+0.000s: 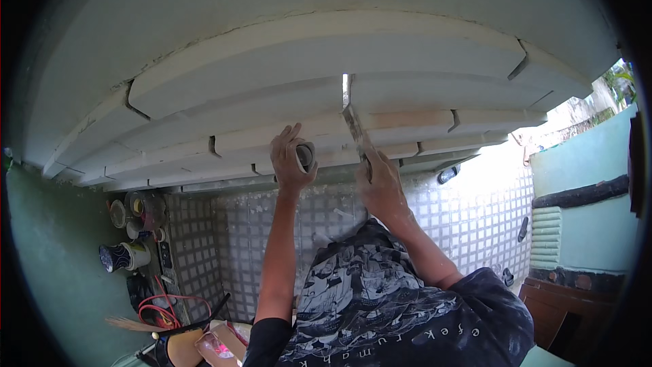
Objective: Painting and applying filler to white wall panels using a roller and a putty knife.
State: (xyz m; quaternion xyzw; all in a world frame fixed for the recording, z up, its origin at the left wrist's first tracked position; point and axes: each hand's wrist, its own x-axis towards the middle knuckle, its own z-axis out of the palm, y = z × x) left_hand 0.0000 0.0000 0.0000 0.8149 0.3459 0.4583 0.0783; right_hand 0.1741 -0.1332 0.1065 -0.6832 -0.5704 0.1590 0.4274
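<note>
My left hand (291,163), dusted with white, is wrapped round a small round cup (305,156) with a dark grey inside. Some of its fingers stick up beside the rim. To its right, my right hand (384,187) grips the lower end of a long, narrow flat-bladed tool (354,126). Its pale-smeared blade points up at a narrow bright slot in the white stepped boards (407,92). Whether the blade tip touches the slot's edge is hard to tell. A faint brownish patch marks the board to the right of the blade.
Checkered tiles (251,231) cover the floor below. Buckets (138,256), a red hose (159,306) and a broom (129,324) stand or lie at the left. A sandal (447,175) lies beneath the boards. Green walls (581,160) flank the space, with a dark beam at right.
</note>
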